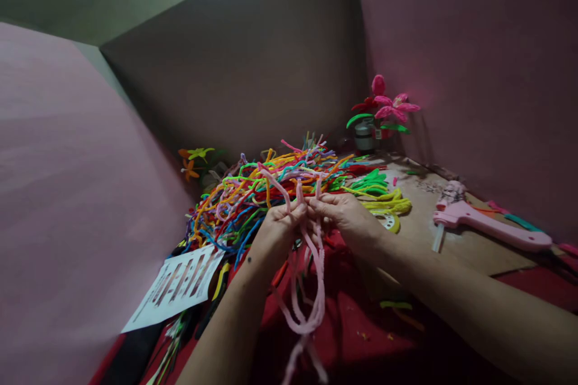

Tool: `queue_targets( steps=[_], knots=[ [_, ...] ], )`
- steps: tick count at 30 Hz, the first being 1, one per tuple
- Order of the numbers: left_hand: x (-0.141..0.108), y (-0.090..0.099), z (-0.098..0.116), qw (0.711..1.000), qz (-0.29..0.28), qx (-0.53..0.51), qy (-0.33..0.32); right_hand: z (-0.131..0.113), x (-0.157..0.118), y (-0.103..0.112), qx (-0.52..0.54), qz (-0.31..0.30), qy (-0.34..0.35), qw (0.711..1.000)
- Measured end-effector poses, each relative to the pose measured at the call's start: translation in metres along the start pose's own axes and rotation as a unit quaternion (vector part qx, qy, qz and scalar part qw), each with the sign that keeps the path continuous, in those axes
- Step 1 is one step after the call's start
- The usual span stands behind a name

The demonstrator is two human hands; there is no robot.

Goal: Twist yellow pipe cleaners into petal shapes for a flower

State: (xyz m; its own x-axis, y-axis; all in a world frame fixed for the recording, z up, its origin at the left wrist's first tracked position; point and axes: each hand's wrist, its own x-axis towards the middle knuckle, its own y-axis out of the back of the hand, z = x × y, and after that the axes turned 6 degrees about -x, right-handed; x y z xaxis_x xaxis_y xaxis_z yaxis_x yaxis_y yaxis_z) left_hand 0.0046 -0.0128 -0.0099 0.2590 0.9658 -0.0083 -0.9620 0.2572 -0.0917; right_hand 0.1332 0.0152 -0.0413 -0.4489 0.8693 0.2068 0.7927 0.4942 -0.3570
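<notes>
Several light pink fuzzy stems (320, 292) are held up in the middle of the view. Their upper ends stick up above the fingers, and long loops hang below, with loose ends near the bottom edge. My left hand (286, 222) is closed in a pinch on the stems. Close beside it, my right hand (341, 213) pinches them too, its fingertips almost touching the left ones. The exact crossing of the stems between the fingers is partly hidden.
A large heap of colourful fuzzy stems (244, 192) lies behind the hands. A pink glue gun (492, 225) rests on a board (415, 252) at right. Pink flowers (397, 107) stand behind. A printed sheet (180, 283) and yellow-black pliers (220, 281) lie at left.
</notes>
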Motion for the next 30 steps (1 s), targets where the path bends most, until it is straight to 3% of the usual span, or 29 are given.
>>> queue_targets(
  steps=[4,10,14,19,24,30],
  knots=[
    [0.002,-0.001,-0.008,0.999,0.022,-0.037,0.016,0.010,0.003,0.002,0.029,-0.004,-0.001,1.000],
    [0.005,0.001,-0.007,0.995,-0.014,-0.095,0.019,0.017,0.007,0.002,0.136,-0.058,-0.022,0.989],
    [0.003,0.001,-0.005,0.993,-0.025,-0.116,0.029,0.012,0.005,-0.001,0.166,-0.042,-0.009,0.985],
    [-0.001,0.004,-0.015,0.971,-0.152,-0.104,0.151,0.003,0.005,-0.001,0.212,0.045,-0.052,0.975],
    [-0.001,0.002,-0.020,0.955,-0.179,-0.121,0.203,-0.001,0.005,0.001,0.205,0.000,-0.049,0.978],
    [0.002,0.003,-0.024,0.910,-0.257,-0.153,0.288,-0.005,0.000,0.006,0.184,-0.064,-0.042,0.980]
  ],
)
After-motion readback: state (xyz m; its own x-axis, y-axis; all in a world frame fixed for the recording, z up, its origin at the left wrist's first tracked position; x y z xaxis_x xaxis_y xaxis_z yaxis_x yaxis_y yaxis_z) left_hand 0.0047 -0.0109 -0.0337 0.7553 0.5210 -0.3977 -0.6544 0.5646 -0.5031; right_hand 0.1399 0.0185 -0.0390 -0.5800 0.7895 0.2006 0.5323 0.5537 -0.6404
